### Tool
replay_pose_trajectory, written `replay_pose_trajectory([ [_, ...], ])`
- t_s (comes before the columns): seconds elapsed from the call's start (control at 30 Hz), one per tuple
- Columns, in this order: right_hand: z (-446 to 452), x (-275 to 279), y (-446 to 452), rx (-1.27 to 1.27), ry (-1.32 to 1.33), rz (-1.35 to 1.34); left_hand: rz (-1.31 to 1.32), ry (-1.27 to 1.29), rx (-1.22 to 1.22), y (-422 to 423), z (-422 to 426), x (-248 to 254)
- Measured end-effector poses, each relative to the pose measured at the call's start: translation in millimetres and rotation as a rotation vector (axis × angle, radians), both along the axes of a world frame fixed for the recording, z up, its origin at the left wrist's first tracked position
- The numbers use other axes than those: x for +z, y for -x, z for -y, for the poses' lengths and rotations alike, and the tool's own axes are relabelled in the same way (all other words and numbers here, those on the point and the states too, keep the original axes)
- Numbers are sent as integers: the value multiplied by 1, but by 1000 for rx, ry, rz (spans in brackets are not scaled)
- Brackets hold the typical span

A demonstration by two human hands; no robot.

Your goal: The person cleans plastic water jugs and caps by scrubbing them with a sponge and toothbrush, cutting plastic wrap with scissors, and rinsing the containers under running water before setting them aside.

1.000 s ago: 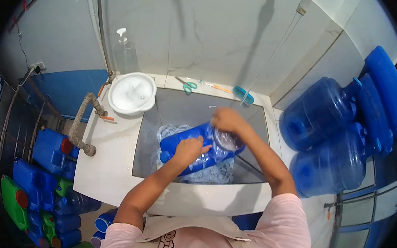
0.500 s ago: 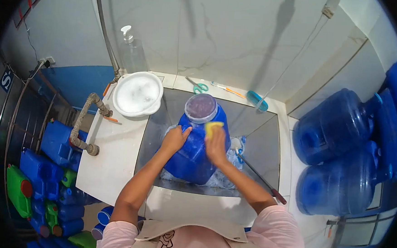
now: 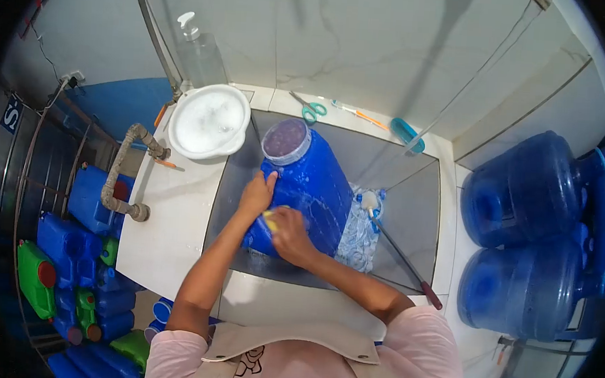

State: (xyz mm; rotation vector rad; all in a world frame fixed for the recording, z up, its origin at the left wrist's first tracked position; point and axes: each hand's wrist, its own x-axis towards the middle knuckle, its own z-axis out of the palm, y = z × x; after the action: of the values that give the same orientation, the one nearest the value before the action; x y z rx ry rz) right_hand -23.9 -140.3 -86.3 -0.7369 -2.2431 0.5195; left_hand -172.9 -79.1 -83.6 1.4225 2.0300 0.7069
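Note:
A large blue container (image 3: 316, 197) with soap suds on it stands tilted in the grey sink (image 3: 411, 223); its round, translucent lid (image 3: 286, 141) faces up. My left hand (image 3: 257, 193) grips the container near its neck, on the left side. Against its lower front, my right hand (image 3: 289, 231) presses a yellow sponge (image 3: 270, 220), mostly hidden by the fingers. Right of the container, small blue and white items (image 3: 360, 241) lie on the sink floor. A long brush (image 3: 402, 254) with a dark red handle end leans across the sink's right part.
A white basin of suds (image 3: 209, 122) and a pump bottle (image 3: 201, 54) stand at the back left. Green scissors (image 3: 310, 109), a toothbrush (image 3: 360, 115) and a teal brush (image 3: 407, 134) lie on the back ledge. Large bottles (image 3: 524, 189) are at right, jerrycans (image 3: 67, 247) at left, pipe (image 3: 114, 177) nearby.
The container has gone from lying flat to raised, then turned with its lid toward the left. The sponge in my right hand has moved down and left across it.

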Motion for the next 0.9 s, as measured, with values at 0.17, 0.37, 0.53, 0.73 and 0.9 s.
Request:
replay_pose_trajectory([
  [0.17,-1,-45,-38,359,178,215,17,-38,10,27,1,-28],
  [0.37,-14,-55,-21,188,-219,134,-41,30,116,32,12,-30],
  [0.53,-104,-134,-48,-413,125,-3,44,96,169,49,25,-53],
  [0.73,22,-112,-44,225,272,125,55,185,200,45,25,-53],
  [0.9,-142,-113,5,-271,-109,-286,-38,155,183,46,23,-48],
])
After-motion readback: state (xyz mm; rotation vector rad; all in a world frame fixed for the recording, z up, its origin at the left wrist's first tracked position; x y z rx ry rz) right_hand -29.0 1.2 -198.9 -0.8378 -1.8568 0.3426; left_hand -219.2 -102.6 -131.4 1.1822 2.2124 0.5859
